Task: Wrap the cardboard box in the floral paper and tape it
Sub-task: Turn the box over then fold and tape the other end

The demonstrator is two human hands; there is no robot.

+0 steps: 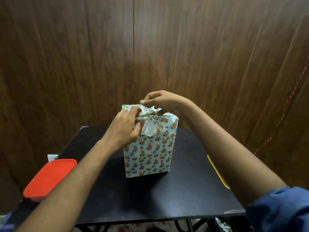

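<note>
- the box (148, 153), covered in floral paper (160, 148), stood upright on the middle of the black table (184, 190).
- the left hand (123, 129) pinched the gathered paper at the box's top near edge.
- the right hand (158, 99), fingers curled, pinched the paper folds from above.
- a red lid (50, 178) lay at the table's left edge.

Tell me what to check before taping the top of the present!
1. Box stands upright on the table: ok.
2. Paper covers the front: ok.
3. Top flaps folded flat: not ok, bunched, white underside showing.
4. Left hand grips the flaps: ok.
5. Right hand pinches at the top: ok; whether it holds tape, cannot tell.
6. Tape roll in view: not ok.
</note>
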